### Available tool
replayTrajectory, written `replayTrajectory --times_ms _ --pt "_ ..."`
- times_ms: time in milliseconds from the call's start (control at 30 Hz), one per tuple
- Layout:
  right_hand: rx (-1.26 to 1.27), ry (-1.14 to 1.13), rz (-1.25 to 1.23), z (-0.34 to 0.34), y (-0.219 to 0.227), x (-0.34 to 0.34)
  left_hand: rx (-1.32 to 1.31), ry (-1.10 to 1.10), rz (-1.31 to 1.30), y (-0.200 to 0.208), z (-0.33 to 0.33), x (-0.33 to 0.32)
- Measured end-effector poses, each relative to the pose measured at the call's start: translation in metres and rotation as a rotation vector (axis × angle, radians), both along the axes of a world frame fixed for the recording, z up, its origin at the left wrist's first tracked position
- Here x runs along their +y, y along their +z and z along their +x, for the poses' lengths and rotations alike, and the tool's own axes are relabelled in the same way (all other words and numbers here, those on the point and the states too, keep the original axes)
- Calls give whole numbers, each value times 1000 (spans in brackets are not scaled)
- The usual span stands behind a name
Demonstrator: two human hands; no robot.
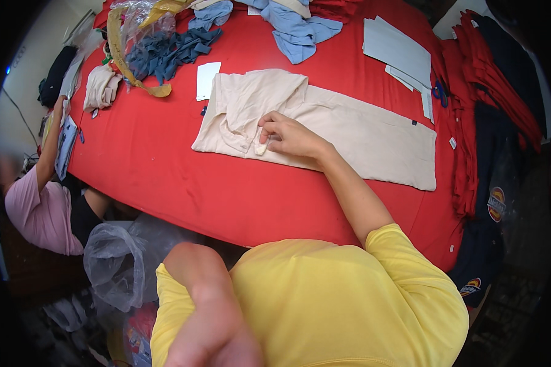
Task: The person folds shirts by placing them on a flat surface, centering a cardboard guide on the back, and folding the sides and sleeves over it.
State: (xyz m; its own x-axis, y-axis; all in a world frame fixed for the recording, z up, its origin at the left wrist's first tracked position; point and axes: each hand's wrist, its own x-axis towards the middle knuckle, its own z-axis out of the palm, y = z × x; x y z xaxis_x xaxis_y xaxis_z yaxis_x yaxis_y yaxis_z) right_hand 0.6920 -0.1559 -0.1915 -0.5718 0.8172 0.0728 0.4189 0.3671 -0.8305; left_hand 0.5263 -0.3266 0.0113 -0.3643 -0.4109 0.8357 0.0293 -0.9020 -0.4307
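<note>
Under the right hand [291, 136] lies a beige shirt [349, 131], spread flat on the red table [147, 165] and folded into a long strip. The fingers [269, 122] are curled down at the collar end, with the thumb and forefinger closed on a small pale fold of fabric at the collar [261, 145]; the rest of the hand rests on the cloth. Most of the shirt runs away from the fingertips to the person's right, while the bunched collar part sits just left of them and beyond them.

The left hand [217, 342] is low and close to the camera, blurred, against the yellow shirt the person wears; whether its fingers are open or closed cannot be told, and it seems to hold nothing.

Just beyond the fingers, past the collar, is a white card [206, 79]. Farther off to the left sit a heap of dark blue cloth [165, 52] and a folded cream piece [101, 88]. Light blue garments [297, 30] lie beyond the shirt, grey sheets [398, 49] to the far right. Another person in pink [40, 214] leans on the table's left edge
</note>
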Motion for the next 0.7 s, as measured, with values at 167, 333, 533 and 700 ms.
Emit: replayTrajectory --times_ms 167,333,533,700 --pt "-57 -75 173 -9 -1 -11 300 370 -766 -55 -28 50" --pt "257 -301 -121 -11 -6 -11 506 333 -1713 -164 -28 108" --pt "372 -394 -229 -10 -5 -14 457 -41 -1971 -211 -9 134" --pt "417 -428 36 -13 4 -22 308 -326 -1976 -218 1 134"
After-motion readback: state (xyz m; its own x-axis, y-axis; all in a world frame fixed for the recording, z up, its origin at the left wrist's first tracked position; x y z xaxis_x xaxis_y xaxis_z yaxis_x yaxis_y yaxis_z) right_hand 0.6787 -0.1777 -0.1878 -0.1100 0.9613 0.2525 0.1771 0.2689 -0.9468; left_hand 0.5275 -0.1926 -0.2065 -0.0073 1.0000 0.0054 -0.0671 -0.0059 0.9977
